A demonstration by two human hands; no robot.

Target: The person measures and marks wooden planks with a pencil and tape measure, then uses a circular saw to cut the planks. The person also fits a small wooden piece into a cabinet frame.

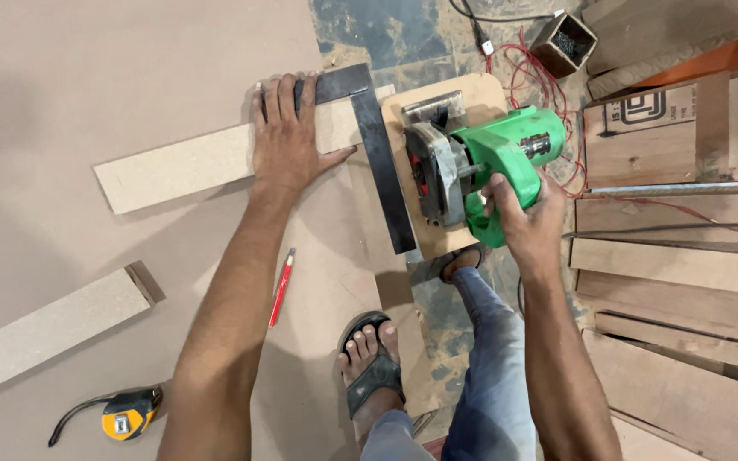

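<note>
My left hand [288, 137] presses flat on a dark steel try square [382, 162] and on a pale strip of board [177, 166] lying on a big brown sheet. The square's long blade runs down toward me beside the saw's base. My right hand [523, 213] grips the handle of a green circular saw [493, 162], which rests on a wooden base plate [480, 94] just right of the square. Both of my sandalled feet stand below, one near the saw's base.
A red pencil [281, 288] lies on the sheet by my left forearm. A yellow tape measure [125, 416] is at lower left, another pale board strip [44, 329] at left. Stacked planks [668, 273] fill the right side; red wires [535, 72] and a small box of nails [564, 43] lie beyond the saw.
</note>
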